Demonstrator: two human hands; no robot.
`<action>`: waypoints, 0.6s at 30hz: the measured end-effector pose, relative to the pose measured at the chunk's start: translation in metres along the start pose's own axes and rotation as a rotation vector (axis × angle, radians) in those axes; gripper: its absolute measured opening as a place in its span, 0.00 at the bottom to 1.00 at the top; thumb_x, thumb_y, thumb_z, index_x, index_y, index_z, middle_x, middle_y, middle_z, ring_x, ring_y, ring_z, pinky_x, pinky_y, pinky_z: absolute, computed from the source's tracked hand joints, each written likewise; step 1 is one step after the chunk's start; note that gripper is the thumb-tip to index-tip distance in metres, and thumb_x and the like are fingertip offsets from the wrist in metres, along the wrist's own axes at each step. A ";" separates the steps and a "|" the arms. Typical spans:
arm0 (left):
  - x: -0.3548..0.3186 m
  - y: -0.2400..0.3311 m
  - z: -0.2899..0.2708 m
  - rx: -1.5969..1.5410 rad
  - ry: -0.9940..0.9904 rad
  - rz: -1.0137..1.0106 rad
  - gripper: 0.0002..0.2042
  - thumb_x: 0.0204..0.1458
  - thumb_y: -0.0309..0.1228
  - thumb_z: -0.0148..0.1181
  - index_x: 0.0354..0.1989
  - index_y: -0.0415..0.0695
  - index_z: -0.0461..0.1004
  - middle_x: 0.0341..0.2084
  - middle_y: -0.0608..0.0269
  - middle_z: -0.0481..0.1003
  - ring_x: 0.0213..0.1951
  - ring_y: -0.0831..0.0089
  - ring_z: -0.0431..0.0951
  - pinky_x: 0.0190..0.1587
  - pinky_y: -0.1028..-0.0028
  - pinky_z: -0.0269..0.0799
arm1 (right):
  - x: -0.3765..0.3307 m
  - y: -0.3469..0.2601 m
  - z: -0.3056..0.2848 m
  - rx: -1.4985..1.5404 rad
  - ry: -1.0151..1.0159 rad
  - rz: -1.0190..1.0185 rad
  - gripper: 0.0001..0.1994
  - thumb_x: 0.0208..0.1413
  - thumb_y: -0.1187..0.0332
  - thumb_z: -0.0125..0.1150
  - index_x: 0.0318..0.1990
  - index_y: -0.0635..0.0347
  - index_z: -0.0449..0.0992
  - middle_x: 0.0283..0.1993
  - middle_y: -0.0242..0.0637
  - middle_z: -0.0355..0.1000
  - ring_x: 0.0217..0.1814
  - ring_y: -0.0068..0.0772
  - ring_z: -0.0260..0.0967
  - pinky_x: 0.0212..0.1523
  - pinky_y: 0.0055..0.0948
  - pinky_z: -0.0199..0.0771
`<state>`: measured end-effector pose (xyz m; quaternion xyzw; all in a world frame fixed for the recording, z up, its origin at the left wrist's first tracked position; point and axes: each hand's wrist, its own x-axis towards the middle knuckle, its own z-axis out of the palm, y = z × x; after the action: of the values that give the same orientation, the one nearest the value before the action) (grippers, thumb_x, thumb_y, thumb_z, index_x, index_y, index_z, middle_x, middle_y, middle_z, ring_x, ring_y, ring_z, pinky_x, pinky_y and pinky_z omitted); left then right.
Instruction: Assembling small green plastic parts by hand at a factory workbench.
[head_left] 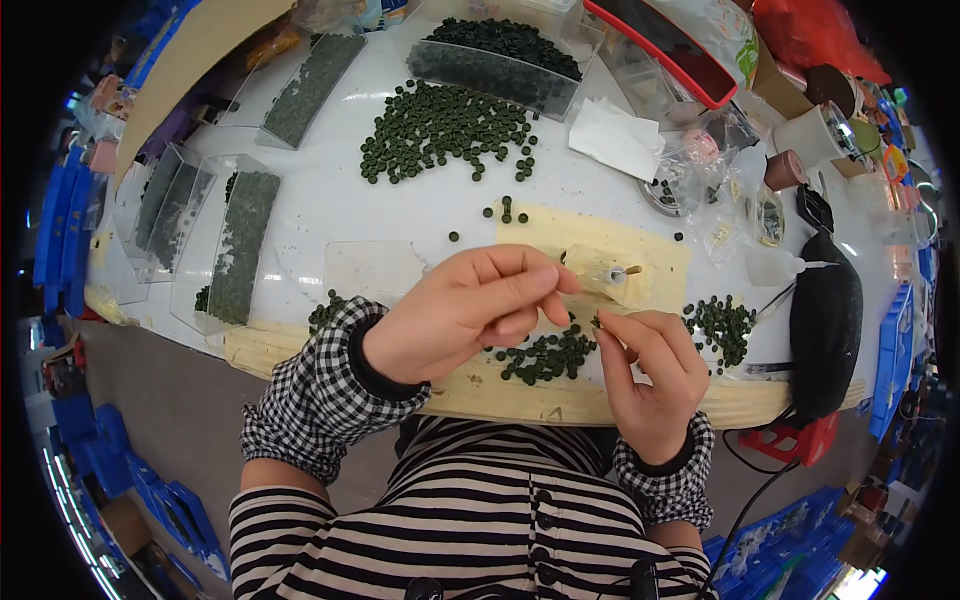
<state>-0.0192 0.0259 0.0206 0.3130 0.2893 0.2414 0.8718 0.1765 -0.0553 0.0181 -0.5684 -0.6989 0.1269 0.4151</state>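
My left hand (475,310) is closed in a pinch above the near part of the table; whatever its fingertips hold, if anything, is too small to make out. Just to its right, my right hand (652,375) pinches a small dark green piece (597,322) between thumb and forefinger. Beyond both hands sits a small pale block fixture (612,277) with a metal post and a brass-coloured pin. Below the fingertips lies a pile of small round dark green pieces (545,357). A second pile of dark green pieces (725,328) spreads beside my right hand.
A large heap of green pieces (440,130) lies before a clear bin of them (495,75). More clear trays (245,245) stand at the left. White tissue (617,138), a red-edged device (680,55), a squeeze bottle (775,267) and a black padded object (828,320) occupy the right.
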 end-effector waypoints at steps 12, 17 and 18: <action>0.003 -0.019 -0.001 0.038 -0.036 0.016 0.11 0.62 0.28 0.53 0.49 0.38 0.75 0.24 0.73 0.72 0.22 0.86 0.56 0.24 0.84 0.54 | 0.016 -0.003 0.002 0.060 -0.009 -0.173 0.17 0.43 0.83 0.68 0.44 0.62 0.81 0.30 0.35 0.70 0.23 0.24 0.67 0.21 0.20 0.65; 0.003 -0.015 -0.001 -0.058 -0.034 0.010 0.13 0.63 0.29 0.50 0.52 0.38 0.72 0.32 0.68 0.75 0.22 0.87 0.56 0.26 0.85 0.57 | 0.021 0.000 -0.006 0.025 0.086 -0.037 0.16 0.45 0.83 0.67 0.44 0.60 0.81 0.31 0.37 0.70 0.23 0.24 0.67 0.21 0.20 0.66; 0.003 -0.014 -0.001 -0.078 -0.018 0.028 0.13 0.64 0.29 0.49 0.53 0.37 0.72 0.33 0.68 0.75 0.22 0.87 0.56 0.26 0.85 0.57 | 0.023 0.004 -0.008 -0.008 0.120 0.005 0.15 0.46 0.82 0.66 0.44 0.60 0.81 0.32 0.37 0.70 0.24 0.24 0.67 0.22 0.20 0.67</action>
<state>-0.0145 0.0179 0.0094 0.2848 0.2676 0.2617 0.8825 0.1848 -0.0360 0.0311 -0.5785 -0.6718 0.0908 0.4536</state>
